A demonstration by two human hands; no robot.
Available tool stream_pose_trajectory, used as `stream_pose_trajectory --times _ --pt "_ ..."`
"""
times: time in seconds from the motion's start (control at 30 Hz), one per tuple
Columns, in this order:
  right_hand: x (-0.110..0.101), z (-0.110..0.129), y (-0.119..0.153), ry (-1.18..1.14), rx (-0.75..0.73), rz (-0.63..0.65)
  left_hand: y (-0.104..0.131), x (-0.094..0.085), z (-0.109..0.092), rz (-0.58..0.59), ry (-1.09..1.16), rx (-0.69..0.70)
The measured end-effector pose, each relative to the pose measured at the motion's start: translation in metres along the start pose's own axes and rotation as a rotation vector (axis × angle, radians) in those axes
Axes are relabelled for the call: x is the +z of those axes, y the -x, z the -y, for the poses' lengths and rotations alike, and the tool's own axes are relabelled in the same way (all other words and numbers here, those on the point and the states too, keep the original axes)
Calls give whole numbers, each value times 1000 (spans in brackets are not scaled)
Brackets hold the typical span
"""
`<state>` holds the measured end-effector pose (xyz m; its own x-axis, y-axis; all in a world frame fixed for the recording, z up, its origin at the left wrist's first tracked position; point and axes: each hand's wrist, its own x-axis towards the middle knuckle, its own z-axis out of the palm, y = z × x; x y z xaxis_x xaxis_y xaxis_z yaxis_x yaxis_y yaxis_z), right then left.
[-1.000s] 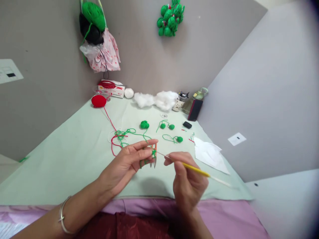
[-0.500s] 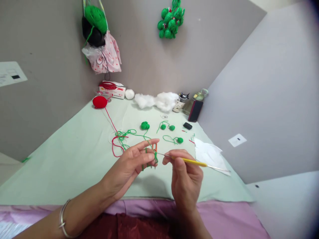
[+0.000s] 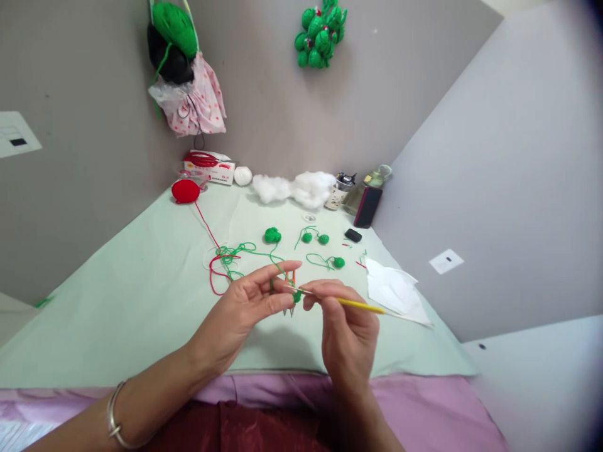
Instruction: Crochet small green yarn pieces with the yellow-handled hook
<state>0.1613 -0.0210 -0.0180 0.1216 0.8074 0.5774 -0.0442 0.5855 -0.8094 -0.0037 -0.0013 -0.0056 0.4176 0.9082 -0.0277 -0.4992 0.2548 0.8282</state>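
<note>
Left hand (image 3: pixel 240 307): grip pinched, thumb against fingers, on small green yarn piece (image 3: pixel 297 297), held above the bench (image 3: pixel 155 301) with its pale green cloth. Orange-handled metal snips (image 3: pixel 293 276) at the same fingers, points down; how they're held is hidden. Right hand (image 3: pixel 351 333): grip curled tight, pen-style, around slim yellow-handled crochet hook (image 3: pixel 360 306), metal tip at the yarn piece. Green strand runs from left fingers to round green yarn ball (image 3: pixel 272 235).

Containers: pale printed cup (image 3: pixel 336 198) at back right, dark slender items (image 3: pixel 347 178) sticking out of the top. Greenish see-through bottle (image 3: pixel 355 201) beside it, contents unclear. White-and-red cardboard box (image 3: pixel 221 174), back left, red-handled scissors (image 3: pixel 201 159) on top, inside not visible. Hanging at wall: pink red-dotted cloth bag (image 3: pixel 200 100), big green yarn bundle (image 3: pixel 175 28) above it; can't tell if bagged.
</note>
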Motion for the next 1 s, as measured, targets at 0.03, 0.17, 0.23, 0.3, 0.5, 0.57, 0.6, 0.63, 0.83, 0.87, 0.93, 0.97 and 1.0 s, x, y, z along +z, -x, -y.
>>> stream_pose_trajectory --times 0.03,0.17,0.23,0.3,0.5,0.57,0.6,0.63,0.83,0.87,0.93,0.97,1.0 --pt "-1 0 -1 -44 34 -4 0 0 -1 -2 -4 -4" --pt "-5 3 -5 -135 115 31 0 -1 -4 3 -36 -10" --pt "-7 7 -4 -53 74 52 0 -3 -3 -5 -65 1" --pt "-9 10 -1 118 -30 76 0 -5 -2 -19 -97 15" --pt "-11 11 7 711 -533 279 -3 -10 1 -78 -168 83" --pt "-9 9 7 851 -665 302 -3 -9 1 -107 -130 86" --pt "-7 8 7 911 -710 308 -3 -8 0 -115 -102 79" --pt "-5 6 7 961 -738 304 -3 -7 0 -114 -72 68" --pt "-5 -2 6 803 -630 176 -4 -5 -1 -45 151 -128" --pt "-6 -2 6 693 -545 154 -4 -6 -1 -47 175 -147" --pt "-8 0 3 470 -347 89 -5 -7 0 -57 180 -138" --pt "-8 1 2 366 -258 54 -4 -7 0 -61 165 -122" --pt "-7 2 0 283 -188 28 -4 -7 0 -61 141 -104"
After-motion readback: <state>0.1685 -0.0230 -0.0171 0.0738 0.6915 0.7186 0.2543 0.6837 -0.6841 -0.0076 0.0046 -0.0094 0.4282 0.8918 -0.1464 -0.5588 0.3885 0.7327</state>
